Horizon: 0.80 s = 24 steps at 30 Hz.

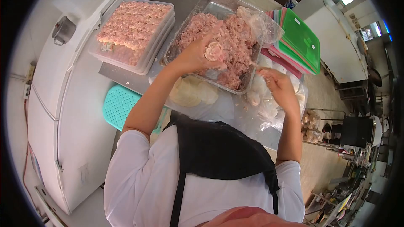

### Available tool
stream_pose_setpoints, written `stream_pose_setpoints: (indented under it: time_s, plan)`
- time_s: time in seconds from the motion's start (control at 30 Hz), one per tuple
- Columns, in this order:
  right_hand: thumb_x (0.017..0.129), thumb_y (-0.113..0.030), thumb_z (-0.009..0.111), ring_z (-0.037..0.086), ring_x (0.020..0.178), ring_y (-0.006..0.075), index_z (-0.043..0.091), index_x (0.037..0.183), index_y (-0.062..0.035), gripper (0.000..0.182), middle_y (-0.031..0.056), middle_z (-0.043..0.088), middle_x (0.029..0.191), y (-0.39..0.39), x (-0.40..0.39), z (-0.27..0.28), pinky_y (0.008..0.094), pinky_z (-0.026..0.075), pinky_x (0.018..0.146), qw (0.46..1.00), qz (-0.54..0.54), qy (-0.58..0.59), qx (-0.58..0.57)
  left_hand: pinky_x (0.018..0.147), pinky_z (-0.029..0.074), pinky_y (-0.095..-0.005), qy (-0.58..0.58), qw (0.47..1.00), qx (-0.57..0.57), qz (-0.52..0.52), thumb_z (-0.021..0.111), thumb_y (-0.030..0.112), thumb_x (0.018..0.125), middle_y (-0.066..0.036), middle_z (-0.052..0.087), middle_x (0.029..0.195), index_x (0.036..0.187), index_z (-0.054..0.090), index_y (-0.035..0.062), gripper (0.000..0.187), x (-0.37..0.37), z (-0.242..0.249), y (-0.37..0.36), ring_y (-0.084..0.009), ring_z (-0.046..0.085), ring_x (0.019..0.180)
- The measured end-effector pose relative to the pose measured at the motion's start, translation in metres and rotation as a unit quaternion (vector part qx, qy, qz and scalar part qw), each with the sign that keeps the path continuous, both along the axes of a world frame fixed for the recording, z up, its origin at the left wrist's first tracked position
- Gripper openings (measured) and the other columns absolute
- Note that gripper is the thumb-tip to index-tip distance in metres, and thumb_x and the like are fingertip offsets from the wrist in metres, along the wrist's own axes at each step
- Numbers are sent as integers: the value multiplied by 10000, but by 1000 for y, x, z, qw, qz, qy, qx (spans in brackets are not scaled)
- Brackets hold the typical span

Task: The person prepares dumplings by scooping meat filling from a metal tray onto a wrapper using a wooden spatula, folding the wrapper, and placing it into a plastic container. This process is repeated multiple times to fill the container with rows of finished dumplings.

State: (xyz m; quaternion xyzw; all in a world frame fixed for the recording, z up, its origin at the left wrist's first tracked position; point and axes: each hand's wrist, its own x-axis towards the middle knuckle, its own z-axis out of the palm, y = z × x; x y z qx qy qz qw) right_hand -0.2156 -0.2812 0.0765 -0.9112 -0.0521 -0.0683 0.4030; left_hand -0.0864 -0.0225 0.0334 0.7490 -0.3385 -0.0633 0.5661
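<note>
Obs. 1: I see a small round dumpling, wrapper gathered around pink filling, sitting in the left hand. Fingers curled loosely around it, cupping it from below and the side; top of the dumpling exposed. It is held above the near part of the metal tray.

Obs. 2: The tray is filled with minced pink meat; clear plastic film is bunched at its far right corner.

Obs. 3: Right hand is just right of the tray's near corner, fingers drawn together as if pinching something thin that points towards the meat. I cannot tell what it grips, or whether it grips anything; too small and blurred.

Obs. 4: Below the left forearm lies a stack of pale round wrappers, on plastic. Under the right hand, a clear bag with more pale pieces.

Obs. 5: Left of the tray, stacked clear containers hold rows of finished dumplings. Right of the tray, a pile of green and pink lids. A teal perforated mat sits below the table edge, beside a white cabinet.
</note>
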Motion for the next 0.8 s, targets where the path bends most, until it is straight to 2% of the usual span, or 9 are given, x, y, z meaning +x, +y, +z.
stream_pose_setpoints:
  time_s: [0.13,0.23,0.27,0.33,0.47,0.57,0.67,0.73,0.8]
  plan:
    - [910,-182,589,627,818,264,643,1051,2,237,161,650,899,11,3,10,333,479,747,996,40,42,-71,1063,332,-371,-21,996,70,-54,793,203,710,-142,460,1396,1397,403,81,800,4,-1,-5,-268,438,1281]
    - [915,-178,583,623,781,235,640,1051,7,237,132,655,871,13,6,16,326,481,718,992,60,18,-109,1066,324,-360,126,968,110,-186,778,187,728,-133,460,1397,1398,401,81,776,15,0,-6,-251,434,1285]
    - [917,-178,581,621,763,220,640,1049,10,237,118,657,856,12,8,16,324,480,703,992,68,6,-109,1050,344,-373,105,981,92,-133,785,236,719,-160,485,1358,1380,422,78,770,19,-7,-7,-277,458,1257]
    - [925,-175,572,596,721,178,641,1043,12,231,78,638,798,1,12,4,329,466,656,998,14,31,51,1019,382,-398,62,996,57,-22,798,334,702,-213,535,1278,1345,464,72,771,21,-19,-9,-330,506,1202]
    - [963,-279,541,309,553,22,646,1071,-33,288,-60,392,653,-17,15,-28,191,235,490,961,30,163,219,1053,346,-395,-37,996,-18,79,789,291,721,-216,491,1331,1327,483,75,713,17,-9,-15,-333,464,1250]
    - [964,-280,541,354,572,36,648,1073,-23,299,-46,417,664,-5,13,-25,204,303,506,948,32,208,237,1053,345,-394,-53,997,0,61,788,280,725,-216,478,1344,1322,490,74,699,13,-9,-19,-322,460,1254]
    - [922,-143,552,639,757,253,641,1060,5,221,125,660,856,-3,13,-22,332,485,702,993,68,89,29,1021,372,-380,34,997,69,-1,786,277,727,-206,516,1298,1310,506,75,678,11,-11,-19,-300,495,1212]
    - [911,-151,563,632,762,307,645,1053,-3,220,141,639,840,-2,16,-30,358,490,678,995,89,-29,-22,967,410,-361,121,986,113,-21,777,252,735,-177,572,1219,1259,539,65,605,10,-11,-18,-269,543,1132]
    - [901,-156,572,623,774,340,646,1057,-16,222,148,628,840,-6,22,-29,381,494,665,990,86,-78,-82,894,447,-341,68,989,120,-44,759,202,747,-137,627,1117,1138,598,29,457,5,0,-18,-220,584,1025]
